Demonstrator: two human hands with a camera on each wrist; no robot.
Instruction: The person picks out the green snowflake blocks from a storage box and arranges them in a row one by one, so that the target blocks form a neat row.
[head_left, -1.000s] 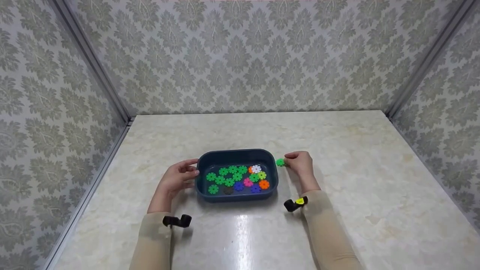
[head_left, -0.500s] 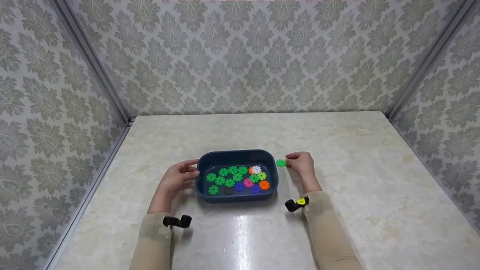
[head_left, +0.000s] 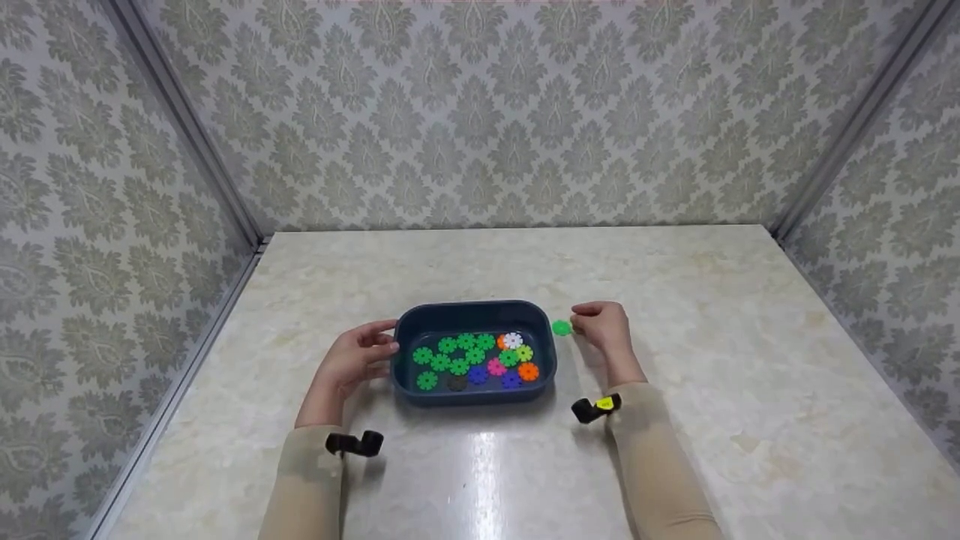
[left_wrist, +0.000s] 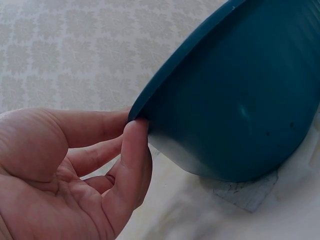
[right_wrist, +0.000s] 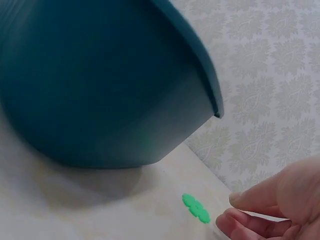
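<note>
A dark blue plastic tub point(head_left: 472, 396) stands on the table with several flower-shaped plastic discs inside, mostly green point(head_left: 423, 355), others blue, orange, pink, white, yellow-green and dark. My left hand point(head_left: 352, 356) grips the tub's left end; in the left wrist view, its fingers point(left_wrist: 134, 150) meet at the rim. Beyond the tub's right wall, a single green flower-shaped disc point(right_wrist: 196, 208) lies on the table. My right hand point(head_left: 604, 328) is beside it, fingertips point(right_wrist: 226, 223) just short of the disc, thumb and fingers slightly parted with nothing between them.
The pale marbled table point(head_left: 712, 337) extends around the tub to a patterned wall point(head_left: 480, 112) at the back. Patterned side panels point(head_left: 75, 262) rise at left and right. A black wrist camera point(head_left: 355, 443) sits on each sleeve.
My right hand has drawn slightly right, away from the green disc, which now lies flatter with a small gap to the fingertips. The left hand and the tub stay put.
</note>
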